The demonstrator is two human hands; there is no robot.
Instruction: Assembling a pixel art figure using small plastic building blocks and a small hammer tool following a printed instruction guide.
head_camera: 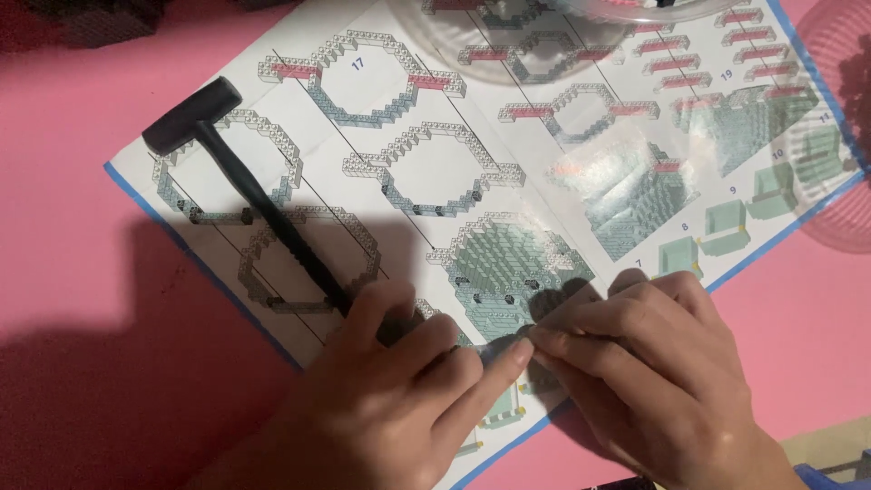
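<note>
Both hands, left hand point(390, 390) and right hand point(644, 363), meet fingertips over blue-edged instruction sheet point(472, 163).

Both hands, left hand point(390, 381) and right hand point(653, 363), pinch fingertips together over the instruction sheet point(508, 154); a black hammer point(245, 181) lies on it.

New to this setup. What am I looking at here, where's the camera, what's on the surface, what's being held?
There is no machine: one camera on a person's head looks down at their two bare hands. The left hand and right hand meet fingertip to fingertip over a printed building-brick instruction sheet that lies on a pink table. A small black hammer lies on the sheet, its handle end under the left hand. A clear plastic bowl sits at the top edge. Anything pinched between the fingers is too small to make out.
</note>
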